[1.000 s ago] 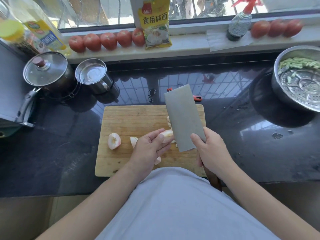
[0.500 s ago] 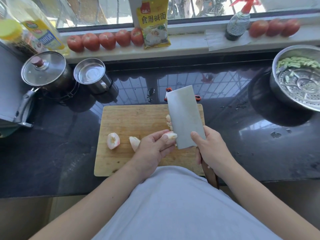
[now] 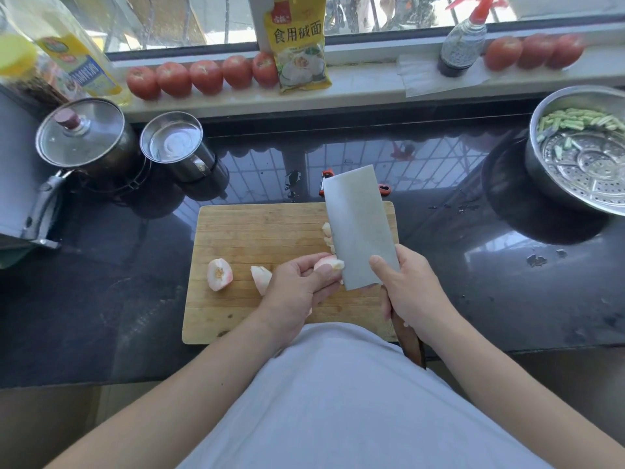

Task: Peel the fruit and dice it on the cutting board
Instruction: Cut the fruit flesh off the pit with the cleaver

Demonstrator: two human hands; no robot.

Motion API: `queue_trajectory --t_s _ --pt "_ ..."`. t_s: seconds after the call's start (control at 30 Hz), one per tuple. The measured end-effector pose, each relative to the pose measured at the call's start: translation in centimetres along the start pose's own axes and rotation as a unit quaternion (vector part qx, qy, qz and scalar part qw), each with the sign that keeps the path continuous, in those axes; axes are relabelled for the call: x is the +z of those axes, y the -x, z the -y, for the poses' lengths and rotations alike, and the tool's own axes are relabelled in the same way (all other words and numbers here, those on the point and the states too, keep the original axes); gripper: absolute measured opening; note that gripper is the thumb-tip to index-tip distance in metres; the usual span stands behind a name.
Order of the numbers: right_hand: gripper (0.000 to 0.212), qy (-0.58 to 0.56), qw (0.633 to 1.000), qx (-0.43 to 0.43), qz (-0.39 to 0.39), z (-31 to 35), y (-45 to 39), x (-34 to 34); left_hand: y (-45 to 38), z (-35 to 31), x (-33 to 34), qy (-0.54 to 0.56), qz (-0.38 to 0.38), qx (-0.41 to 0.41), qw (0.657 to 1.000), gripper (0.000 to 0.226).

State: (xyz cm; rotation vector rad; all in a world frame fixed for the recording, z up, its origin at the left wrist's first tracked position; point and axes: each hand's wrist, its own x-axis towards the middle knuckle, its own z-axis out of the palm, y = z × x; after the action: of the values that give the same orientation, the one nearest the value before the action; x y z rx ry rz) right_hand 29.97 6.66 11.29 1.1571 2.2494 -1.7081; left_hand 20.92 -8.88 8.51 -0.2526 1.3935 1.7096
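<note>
I am pinching a wedge (image 3: 328, 264) with my left hand (image 3: 297, 292) at frame centre, right hand (image 3: 409, 292) gripping the cleaver (image 3: 360, 228); fingertips (image 3: 326, 269) are sitting close to the blade, risking a cut if it slips

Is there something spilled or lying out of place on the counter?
Yes, small things: dark scraps and wet spots lie on the black counter right of the cutting board. Nothing else stands out.
</note>
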Motion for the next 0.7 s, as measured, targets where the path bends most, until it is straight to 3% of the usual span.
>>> queue_trajectory --t_s 0.3,0.7 --pt "0.016 -0.013 1.0 0.004 0.006 -0.16 -0.34 0.24 -0.03 0.64 0.25 -0.054 0.051 -0.019 0.997 0.027" --pt "0.015 -0.007 1.0 0.004 0.019 0.07 0.12 0.25 0.08 0.0 -0.12 0.0 0.05 -0.016 0.999 0.024"
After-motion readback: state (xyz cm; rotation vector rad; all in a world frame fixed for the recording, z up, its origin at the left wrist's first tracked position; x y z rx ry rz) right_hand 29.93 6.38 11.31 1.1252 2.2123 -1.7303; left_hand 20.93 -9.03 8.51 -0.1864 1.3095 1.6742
